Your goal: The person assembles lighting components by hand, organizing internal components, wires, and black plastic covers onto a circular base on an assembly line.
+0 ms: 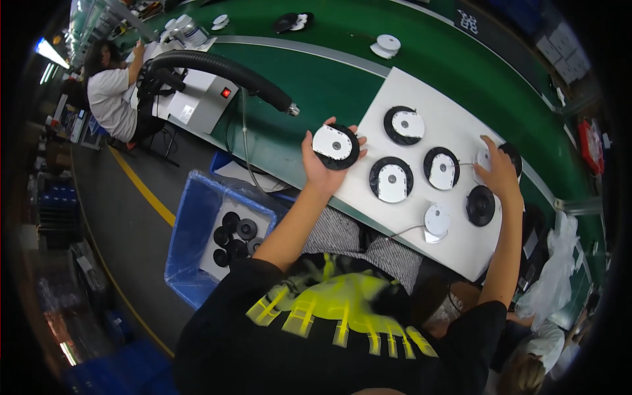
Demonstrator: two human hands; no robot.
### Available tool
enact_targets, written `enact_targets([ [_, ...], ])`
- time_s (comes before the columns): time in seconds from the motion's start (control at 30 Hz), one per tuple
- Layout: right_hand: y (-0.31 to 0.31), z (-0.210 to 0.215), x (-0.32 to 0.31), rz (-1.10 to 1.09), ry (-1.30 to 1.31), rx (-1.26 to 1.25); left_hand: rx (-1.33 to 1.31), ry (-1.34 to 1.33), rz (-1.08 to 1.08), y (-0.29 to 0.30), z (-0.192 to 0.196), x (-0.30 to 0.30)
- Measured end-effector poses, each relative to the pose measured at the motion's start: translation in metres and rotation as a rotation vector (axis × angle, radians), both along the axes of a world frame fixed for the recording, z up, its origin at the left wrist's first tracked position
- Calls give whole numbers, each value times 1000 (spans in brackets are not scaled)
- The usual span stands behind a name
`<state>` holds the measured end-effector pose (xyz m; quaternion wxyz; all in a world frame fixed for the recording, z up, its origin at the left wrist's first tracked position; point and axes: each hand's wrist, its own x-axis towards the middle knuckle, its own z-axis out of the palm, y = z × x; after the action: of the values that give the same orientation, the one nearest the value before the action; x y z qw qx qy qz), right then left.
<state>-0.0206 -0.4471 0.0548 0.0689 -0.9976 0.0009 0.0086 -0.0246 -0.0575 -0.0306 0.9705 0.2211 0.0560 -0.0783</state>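
Head cam, 1 disc [335,146] in L fingers [307,145]

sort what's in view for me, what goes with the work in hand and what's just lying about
Seems in use:
- black-and-white disc, held in the left hand
- white disc by the right hand
- similar discs on the white board

Probably just lying about:
- clear plastic bag, right
- red container, far right

No legible text or numbers. White machine [205,99]: pale label [187,112] on its front, too small to read. Black shirt [220,329], below and right of the machine in view: yellow print [349,308], nothing readable.
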Motion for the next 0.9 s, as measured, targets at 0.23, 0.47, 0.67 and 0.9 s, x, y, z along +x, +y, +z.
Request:
enact_targets([
  [0.23, 42, 7, 56, 164, -150, 74, -200, 40, -81, 10, -3, 2],
  [0.47, 143, -15, 228, 134, -89, 145, -244, -14, -64, 6, -7, 5],
  [0.67, 173, -31, 286, 57, -97, -227, -163, -32, -60, -10, -17, -1],
  [0.9, 151, -62, 293, 161, -135, -158, -117, 23, -12, -1, -12, 0],
])
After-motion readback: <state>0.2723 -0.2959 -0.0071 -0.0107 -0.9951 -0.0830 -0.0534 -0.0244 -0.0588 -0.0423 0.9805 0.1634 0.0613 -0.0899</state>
